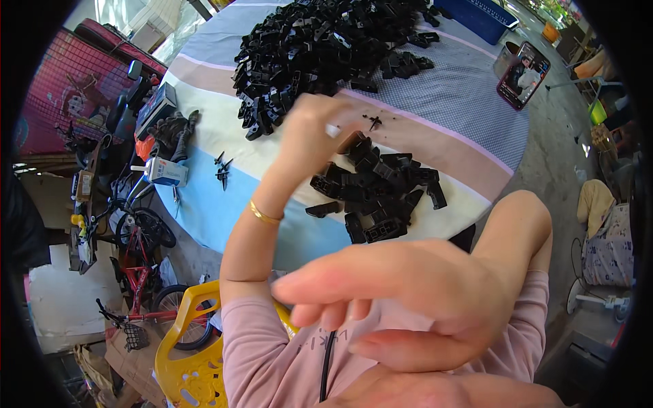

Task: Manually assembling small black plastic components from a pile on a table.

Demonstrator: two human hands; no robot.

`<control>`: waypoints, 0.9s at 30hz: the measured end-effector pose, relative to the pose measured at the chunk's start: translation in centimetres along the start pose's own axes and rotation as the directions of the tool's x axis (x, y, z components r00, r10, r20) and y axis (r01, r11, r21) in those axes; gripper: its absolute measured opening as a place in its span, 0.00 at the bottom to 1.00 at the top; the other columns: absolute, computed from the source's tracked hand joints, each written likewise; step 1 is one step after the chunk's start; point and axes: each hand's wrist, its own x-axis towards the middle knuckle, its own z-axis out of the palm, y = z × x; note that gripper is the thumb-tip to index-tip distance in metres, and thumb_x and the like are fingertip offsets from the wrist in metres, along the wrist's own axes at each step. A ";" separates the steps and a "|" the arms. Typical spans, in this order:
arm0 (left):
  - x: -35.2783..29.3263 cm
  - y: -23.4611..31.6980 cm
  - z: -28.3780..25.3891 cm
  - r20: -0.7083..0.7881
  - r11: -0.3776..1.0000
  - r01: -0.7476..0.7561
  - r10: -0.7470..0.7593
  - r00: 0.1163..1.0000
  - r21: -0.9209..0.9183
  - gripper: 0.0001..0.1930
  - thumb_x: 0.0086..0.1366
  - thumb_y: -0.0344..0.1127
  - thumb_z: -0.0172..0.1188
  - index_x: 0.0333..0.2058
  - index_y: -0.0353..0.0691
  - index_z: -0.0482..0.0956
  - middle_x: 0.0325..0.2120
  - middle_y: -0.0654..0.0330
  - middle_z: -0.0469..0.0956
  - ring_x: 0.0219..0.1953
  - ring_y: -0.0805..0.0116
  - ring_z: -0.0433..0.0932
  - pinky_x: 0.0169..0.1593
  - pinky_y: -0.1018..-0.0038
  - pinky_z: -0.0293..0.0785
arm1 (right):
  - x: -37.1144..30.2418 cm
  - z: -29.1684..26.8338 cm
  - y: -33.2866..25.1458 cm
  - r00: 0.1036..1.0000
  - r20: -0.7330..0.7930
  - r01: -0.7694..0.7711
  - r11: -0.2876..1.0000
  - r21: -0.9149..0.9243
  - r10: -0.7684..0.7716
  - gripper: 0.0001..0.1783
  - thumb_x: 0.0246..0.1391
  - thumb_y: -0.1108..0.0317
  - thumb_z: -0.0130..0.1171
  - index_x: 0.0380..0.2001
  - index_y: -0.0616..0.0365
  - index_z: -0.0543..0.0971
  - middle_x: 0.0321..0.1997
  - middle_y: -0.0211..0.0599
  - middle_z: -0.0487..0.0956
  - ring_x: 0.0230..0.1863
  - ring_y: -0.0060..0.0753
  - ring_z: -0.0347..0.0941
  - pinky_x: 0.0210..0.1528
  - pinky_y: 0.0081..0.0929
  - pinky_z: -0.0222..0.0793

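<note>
My left hand (314,136), with a gold bracelet at the wrist, is over the table between two heaps of black plastic parts. Motion smears its fingers, and a small white spot shows by them; what it holds, if anything, I cannot make out. My right hand (415,292) is raised close to the view, its index finger stretched left and its thumb apart below, holding nothing visible. The large heap of black parts (306,54) covers the far side. The smaller heap of black parts (381,190) lies nearer, beside thin black bits (373,122). More black bits (222,170) lie at the left.
A striped cloth covers the round table (469,156). At its right edge a phone (524,76) leans against a cup (505,60); a blue basket (478,20) stands behind. Left are a blue-white box (166,171) and dark cloth (175,134). A yellow chair (194,353) and a red bicycle (139,279) are lower left.
</note>
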 end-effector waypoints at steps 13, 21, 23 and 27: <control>-2.5 -9.4 -2.1 0.009 0.689 0.499 -0.591 0.807 0.526 0.26 0.45 0.46 0.68 0.34 0.30 0.70 0.33 0.42 0.74 0.38 0.45 0.75 0.41 0.60 0.72 | 4.7 0.0 4.4 0.946 0.270 0.306 0.221 -0.926 -0.178 0.08 0.31 0.67 0.56 0.19 0.57 0.74 0.22 0.39 0.74 0.28 0.32 0.73 0.26 0.28 0.68; -0.9 -4.9 0.7 0.040 0.819 0.419 -0.470 0.882 0.391 0.20 0.48 0.34 0.64 0.41 0.35 0.75 0.34 0.46 0.76 0.38 0.49 0.75 0.42 0.63 0.71 | 1.6 -20.1 17.6 0.895 -0.446 -0.438 -0.195 -0.877 -0.007 0.13 0.52 0.60 0.53 0.27 0.59 0.78 0.35 0.42 0.75 0.38 0.43 0.73 0.39 0.36 0.71; -1.4 -5.2 1.0 0.036 0.853 0.391 -0.429 0.903 0.347 0.20 0.49 0.30 0.62 0.43 0.36 0.73 0.37 0.46 0.76 0.39 0.49 0.75 0.44 0.64 0.71 | 0.9 -20.3 18.7 0.885 -0.461 -0.455 0.090 -0.886 -0.064 0.12 0.51 0.61 0.54 0.25 0.57 0.78 0.33 0.40 0.75 0.36 0.42 0.73 0.38 0.36 0.70; -0.8 -4.1 1.1 -0.072 0.938 0.327 -0.321 0.944 0.117 0.21 0.51 0.20 0.56 0.47 0.34 0.68 0.41 0.47 0.75 0.42 0.54 0.76 0.45 0.68 0.71 | 0.2 -20.3 18.6 0.895 -0.439 -0.423 0.166 -0.891 -0.074 0.09 0.48 0.63 0.56 0.26 0.56 0.78 0.32 0.35 0.75 0.34 0.40 0.72 0.37 0.33 0.69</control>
